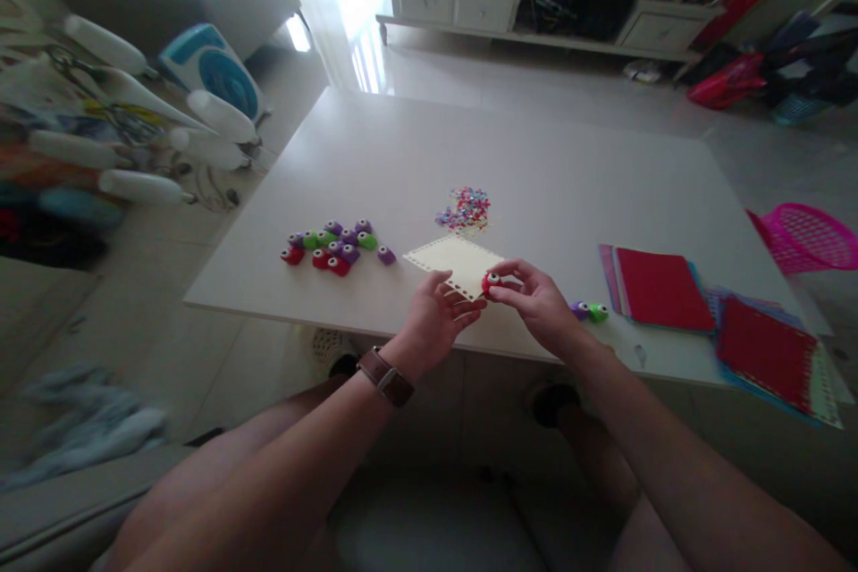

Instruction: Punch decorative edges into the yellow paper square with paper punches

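Two hands: both work at the near edge of the bench (536,161), close together over one sheet.
Left hand (437,315): grip closed on the near corner of the cream paper (456,261), thumb on top, fingers under; a brown watch (386,375) sits on the wrist.
Right hand (540,302): grip clamped on a small red punch (492,282), which sits on the paper's near right edge.
Paper: lies flat, its edges already cut with a row of small holes.
Doing it well: I judge the left hand should hold the sheet taut and level while the punch slides fully onto the edge before pressing, lined up with the last hole so spacing stays even.
Cuttings (464,208): a coloured heap just beyond the paper.
Spare punches (335,246): a cluster of red, green and purple ones to the left; two more (588,311) just right of the right hand.
Red sheets (660,288): stacked at the right, well apart from the hands.
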Demonstrator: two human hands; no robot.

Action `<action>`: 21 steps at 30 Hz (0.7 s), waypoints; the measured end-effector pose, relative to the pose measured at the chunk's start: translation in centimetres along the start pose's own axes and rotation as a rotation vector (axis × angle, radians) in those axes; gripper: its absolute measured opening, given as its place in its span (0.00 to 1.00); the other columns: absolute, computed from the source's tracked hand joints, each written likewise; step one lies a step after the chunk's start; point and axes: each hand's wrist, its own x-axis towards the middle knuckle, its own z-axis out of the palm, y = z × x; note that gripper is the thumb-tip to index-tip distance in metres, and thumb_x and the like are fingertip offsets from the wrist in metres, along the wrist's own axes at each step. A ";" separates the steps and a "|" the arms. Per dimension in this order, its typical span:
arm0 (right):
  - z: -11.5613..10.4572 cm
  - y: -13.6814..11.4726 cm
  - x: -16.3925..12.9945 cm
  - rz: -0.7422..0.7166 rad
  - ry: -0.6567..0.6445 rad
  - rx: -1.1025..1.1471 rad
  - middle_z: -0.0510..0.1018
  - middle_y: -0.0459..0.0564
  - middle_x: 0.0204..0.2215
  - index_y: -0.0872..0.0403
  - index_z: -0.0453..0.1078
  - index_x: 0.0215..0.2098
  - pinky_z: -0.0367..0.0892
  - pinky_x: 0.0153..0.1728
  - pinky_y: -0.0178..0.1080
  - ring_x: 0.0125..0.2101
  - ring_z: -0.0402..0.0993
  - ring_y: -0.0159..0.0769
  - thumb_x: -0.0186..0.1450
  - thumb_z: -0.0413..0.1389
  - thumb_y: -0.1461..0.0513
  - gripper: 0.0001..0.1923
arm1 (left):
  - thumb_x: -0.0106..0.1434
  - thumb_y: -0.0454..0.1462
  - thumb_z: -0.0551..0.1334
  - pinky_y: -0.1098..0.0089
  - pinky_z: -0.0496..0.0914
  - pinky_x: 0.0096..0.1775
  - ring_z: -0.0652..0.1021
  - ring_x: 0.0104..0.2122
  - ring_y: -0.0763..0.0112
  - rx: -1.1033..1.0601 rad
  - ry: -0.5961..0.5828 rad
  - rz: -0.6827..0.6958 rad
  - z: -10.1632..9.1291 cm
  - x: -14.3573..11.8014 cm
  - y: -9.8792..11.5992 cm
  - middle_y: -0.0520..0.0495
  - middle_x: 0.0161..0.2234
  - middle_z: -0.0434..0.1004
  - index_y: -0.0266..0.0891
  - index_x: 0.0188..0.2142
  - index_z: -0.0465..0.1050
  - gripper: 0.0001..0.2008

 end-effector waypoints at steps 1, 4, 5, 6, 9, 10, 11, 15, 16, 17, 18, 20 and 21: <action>0.1 0.0 -0.1 0.020 -0.005 -0.023 0.80 0.47 0.37 0.50 0.74 0.39 0.72 0.45 0.43 0.38 0.78 0.37 0.57 0.71 0.52 0.18 | 0.62 0.46 0.62 0.68 0.72 0.37 0.80 0.32 0.67 -0.008 0.023 0.006 0.0 0.0 -0.1 0.44 0.33 0.81 0.36 0.38 0.75 0.14; 0.3 0.0 -0.3 0.075 -0.019 -0.081 0.79 0.48 0.33 0.51 0.72 0.37 0.71 0.43 0.43 0.35 0.76 0.37 0.59 0.69 0.49 0.18 | 0.63 0.42 0.65 0.70 0.72 0.37 0.78 0.31 0.72 0.046 0.120 0.045 -0.1 0.5 -0.8 0.47 0.32 0.80 0.38 0.37 0.74 0.09; 0.4 0.1 -0.3 0.091 -0.010 -0.095 0.79 0.47 0.32 0.51 0.71 0.37 0.71 0.42 0.43 0.35 0.76 0.38 0.59 0.69 0.48 0.19 | 0.62 0.38 0.66 0.71 0.71 0.37 0.78 0.30 0.74 0.075 0.151 0.059 -0.3 0.7 -1.2 0.48 0.32 0.79 0.38 0.36 0.73 0.06; 0.4 0.3 -0.4 0.105 0.012 -0.105 0.78 0.47 0.32 0.50 0.70 0.38 0.71 0.41 0.43 0.34 0.76 0.37 0.58 0.69 0.48 0.21 | 0.62 0.35 0.66 0.72 0.71 0.37 0.77 0.30 0.75 0.101 0.174 0.071 -0.4 0.9 -1.6 0.48 0.32 0.79 0.38 0.34 0.72 0.04; 0.5 1.2 -0.3 0.138 0.137 -0.130 0.78 0.50 0.41 0.50 0.68 0.43 0.71 0.40 0.42 0.35 0.75 0.37 0.54 0.71 0.47 0.27 | 0.61 0.32 0.68 0.73 0.71 0.36 0.77 0.31 0.76 0.127 0.200 0.104 -1.0 1.3 -3.0 0.45 0.35 0.81 0.38 0.35 0.73 0.05; 0.5 1.5 -0.2 0.154 0.172 -0.132 0.77 0.51 0.44 0.51 0.68 0.44 0.71 0.41 0.42 0.37 0.76 0.37 0.54 0.72 0.47 0.28 | 0.60 0.32 0.69 0.73 0.71 0.36 0.77 0.31 0.76 0.114 0.204 0.111 -1.1 1.3 -3.5 0.45 0.36 0.81 0.38 0.36 0.74 0.06; 0.5 1.9 -0.2 0.175 0.187 -0.119 0.77 0.53 0.45 0.51 0.68 0.44 0.71 0.43 0.43 0.39 0.76 0.38 0.53 0.73 0.47 0.29 | 0.60 0.32 0.70 0.73 0.71 0.36 0.78 0.31 0.76 0.090 0.211 0.117 -1.1 1.4 -3.9 0.44 0.37 0.82 0.37 0.36 0.74 0.07; 0.5 3.0 -0.2 0.272 0.127 0.042 0.79 0.52 0.37 0.52 0.68 0.41 0.72 0.46 0.44 0.40 0.77 0.40 0.50 0.75 0.48 0.30 | 0.59 0.30 0.70 0.74 0.71 0.37 0.78 0.31 0.77 -0.038 0.260 0.117 -1.0 1.7 -5.0 0.46 0.34 0.81 0.36 0.34 0.73 0.08; 0.5 3.2 -0.2 0.286 0.121 0.067 0.79 0.52 0.36 0.51 0.68 0.40 0.72 0.45 0.44 0.39 0.77 0.40 0.49 0.76 0.49 0.30 | 0.59 0.29 0.70 0.74 0.71 0.37 0.77 0.30 0.77 -0.058 0.277 0.118 -1.0 1.7 -5.2 0.47 0.33 0.80 0.36 0.33 0.72 0.08; 0.4 3.3 -0.2 0.296 0.123 0.071 0.79 0.51 0.35 0.51 0.68 0.41 0.73 0.44 0.44 0.38 0.78 0.40 0.49 0.76 0.50 0.31 | 0.58 0.29 0.70 0.74 0.71 0.36 0.77 0.29 0.78 -0.065 0.292 0.118 -1.0 1.8 -5.4 0.48 0.32 0.79 0.36 0.33 0.71 0.08; 0.3 3.4 -0.1 0.302 0.131 0.054 0.79 0.51 0.35 0.52 0.68 0.41 0.73 0.43 0.43 0.38 0.78 0.40 0.49 0.76 0.50 0.30 | 0.59 0.29 0.70 0.75 0.71 0.35 0.76 0.28 0.78 -0.056 0.308 0.114 -1.0 1.7 -5.6 0.49 0.31 0.78 0.37 0.32 0.71 0.08; 0.2 3.6 0.0 0.301 0.151 -0.035 0.80 0.51 0.34 0.53 0.69 0.42 0.72 0.41 0.42 0.36 0.78 0.39 0.51 0.75 0.52 0.28 | 0.62 0.32 0.67 0.74 0.71 0.35 0.77 0.27 0.78 0.013 0.328 0.078 -1.2 1.5 -6.3 0.50 0.29 0.77 0.37 0.32 0.71 0.05; 0.0 3.7 0.1 0.295 0.163 -0.106 0.80 0.51 0.35 0.53 0.70 0.41 0.71 0.40 0.42 0.36 0.77 0.39 0.53 0.74 0.53 0.25 | 0.65 0.34 0.65 0.73 0.71 0.34 0.77 0.26 0.76 0.076 0.324 0.026 -1.4 1.2 -6.7 0.49 0.28 0.77 0.37 0.31 0.71 0.05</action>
